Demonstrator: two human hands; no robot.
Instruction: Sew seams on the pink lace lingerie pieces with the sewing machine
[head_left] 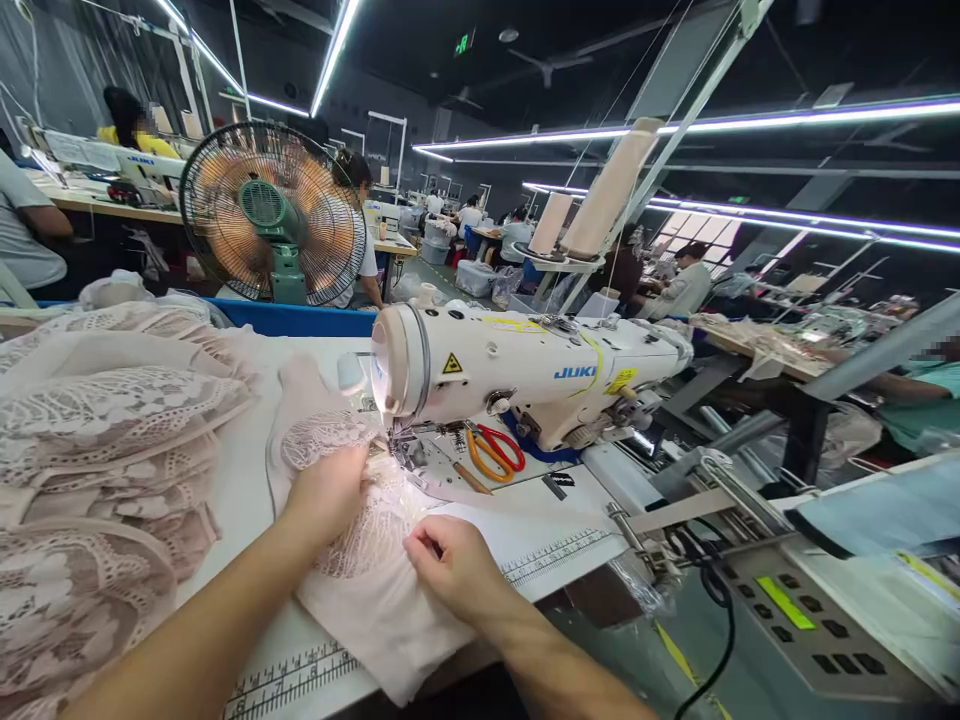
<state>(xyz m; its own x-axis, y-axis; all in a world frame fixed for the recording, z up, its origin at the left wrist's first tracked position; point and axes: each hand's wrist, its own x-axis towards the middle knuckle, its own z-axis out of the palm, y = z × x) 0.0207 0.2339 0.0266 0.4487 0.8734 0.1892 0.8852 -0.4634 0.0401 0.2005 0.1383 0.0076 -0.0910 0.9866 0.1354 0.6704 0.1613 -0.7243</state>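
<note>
A pale pink lace bra (367, 540) lies across the white sewing table, part of it at the needle of the JUKI sewing machine (480, 365). My left hand (330, 495) is closed on the lace just left of the presser foot, its fingertips partly hidden. Nearer the table's front edge, my right hand (454, 565) pinches the edge of the same garment between thumb and curled fingers. From the machine foot, a light elastic band (525, 508) stretches right toward a metal feeder.
Piled lace garments (97, 480) cover the table's left side. Scissors with red and orange handles (495, 452), a wooden-handled awl (472, 478) and a small blade (559, 485) lie beside the machine. A large fan (274, 215) stands behind. A control panel (810, 610) is at lower right.
</note>
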